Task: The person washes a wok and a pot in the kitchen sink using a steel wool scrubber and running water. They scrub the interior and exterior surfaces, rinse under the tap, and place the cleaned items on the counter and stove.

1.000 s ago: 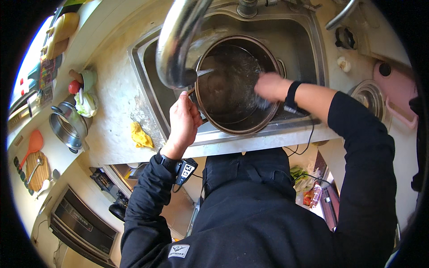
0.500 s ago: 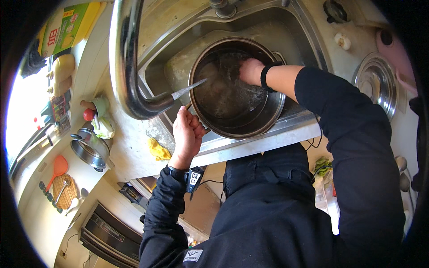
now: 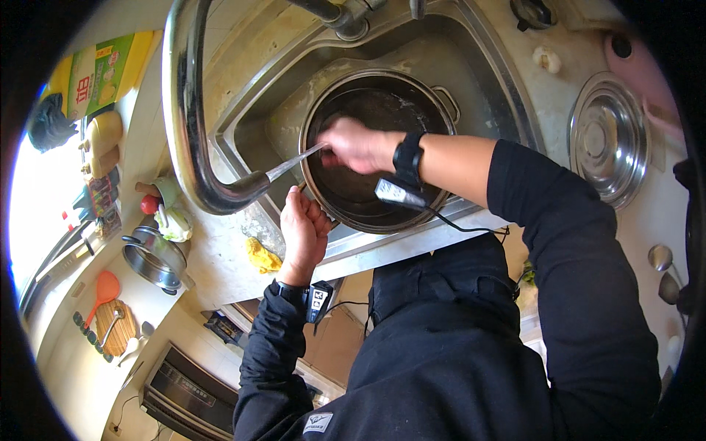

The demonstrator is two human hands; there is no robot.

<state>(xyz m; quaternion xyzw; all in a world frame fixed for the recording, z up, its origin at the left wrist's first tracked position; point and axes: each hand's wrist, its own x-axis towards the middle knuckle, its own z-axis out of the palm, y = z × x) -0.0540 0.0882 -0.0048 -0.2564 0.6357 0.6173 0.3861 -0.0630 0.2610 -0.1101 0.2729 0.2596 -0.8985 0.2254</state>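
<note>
A wide, deep metal pot (image 3: 382,223) sits tilted in the steel sink, with water inside. From the curved tap (image 3: 243,192) a water stream (image 3: 297,160) runs toward the pot. My left hand (image 3: 300,231) is closed around the pot's near left handle, most of which the fingers hide. Over the pot's opening, my right hand (image 3: 357,145) meets the end of the stream. Its fingers are smeared by motion, and I cannot tell whether they hold anything. The pot's other handle (image 3: 448,103) stands free at the far right.
A crumpled yellow cloth (image 3: 262,256) lies on the counter beside my left hand. At left stand a lidded glass pot (image 3: 154,257) and a red round item (image 3: 150,204). A round metal lid (image 3: 610,140) and a garlic bulb (image 3: 546,59) are at right.
My right hand has moved left across the pot, out of the water and up to the stream. My left hand keeps its hold on the handle. The whole view has shifted slightly.
</note>
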